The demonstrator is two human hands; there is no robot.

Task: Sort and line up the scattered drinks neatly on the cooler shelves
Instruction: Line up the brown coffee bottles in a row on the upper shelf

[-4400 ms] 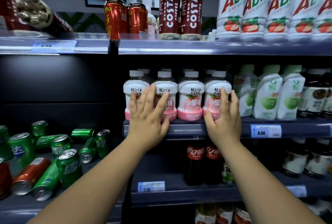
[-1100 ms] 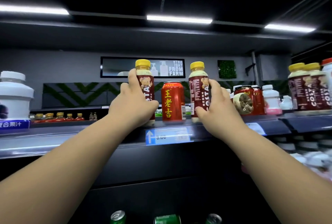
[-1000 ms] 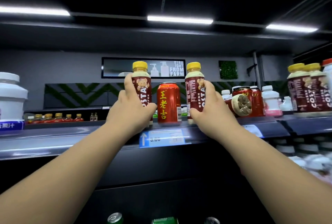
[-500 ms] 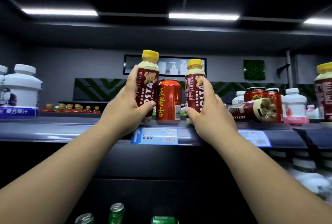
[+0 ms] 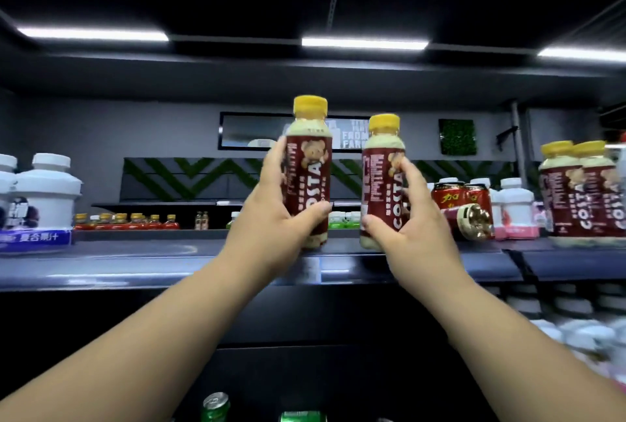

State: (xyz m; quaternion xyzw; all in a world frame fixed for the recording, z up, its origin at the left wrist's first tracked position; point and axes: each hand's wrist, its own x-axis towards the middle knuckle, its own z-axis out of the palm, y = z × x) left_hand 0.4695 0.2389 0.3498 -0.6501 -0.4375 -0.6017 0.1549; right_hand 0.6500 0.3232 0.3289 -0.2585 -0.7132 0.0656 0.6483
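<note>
Left hand [image 5: 274,218] grips a maroon-labelled, yellow-capped plastic Costa coffee bottle [image 5: 310,164], fingers wrapped round its body. Right hand [image 5: 410,228] likewise grips an identical bottle [image 5: 382,184] at its 3 o'clock, slightly lower. Both bottles are upright at the grey metal shelf [image 5: 135,262] front edge.

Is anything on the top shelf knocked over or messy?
Yes. One dark red coffee bottle lies on its side on the top shelf, just right of the right hand, in front of the red cans. The matching bottles nearby stand upright, so it looks knocked over.
</note>
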